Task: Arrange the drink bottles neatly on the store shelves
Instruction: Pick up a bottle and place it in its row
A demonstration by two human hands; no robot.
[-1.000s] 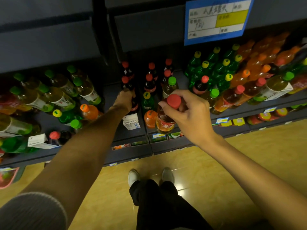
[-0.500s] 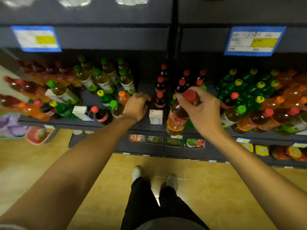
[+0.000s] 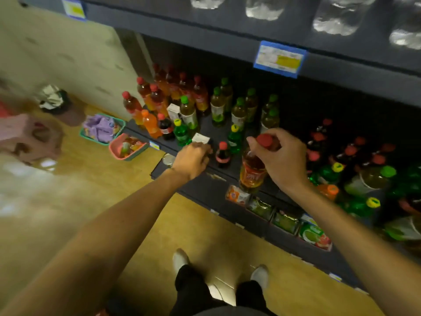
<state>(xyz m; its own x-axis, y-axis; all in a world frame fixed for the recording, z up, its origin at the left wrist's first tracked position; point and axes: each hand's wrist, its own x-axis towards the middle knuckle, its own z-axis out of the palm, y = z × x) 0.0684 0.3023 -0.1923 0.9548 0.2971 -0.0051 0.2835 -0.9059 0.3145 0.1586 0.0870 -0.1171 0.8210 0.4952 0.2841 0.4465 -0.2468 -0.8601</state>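
Right hand (image 3: 281, 159) pinches the red cap and neck of an amber plastic drink bottle with a red label (image 3: 251, 173); fingers curled tight round the top, thumb at 9 o'clock of the cap. Bottle hangs tilted, base toward the front lip of the dark shelf (image 3: 216, 176), in front of the shelf edge.

Left hand (image 3: 192, 159) curled, knuckles up, at the shelf front; fingers hidden, so can't tell if it grips anything. A small white carton (image 3: 200, 138) sits just beyond it at 12 o'clock.

At 3 o'clock of the left hand: a small dark cola bottle with a red cap (image 3: 222, 155), upright, just beside it. Behind that, a green bottle with a yellow cap (image 3: 234, 139).

Pink plastic basket (image 3: 127, 147) on the wood floor at 9 o'clock.
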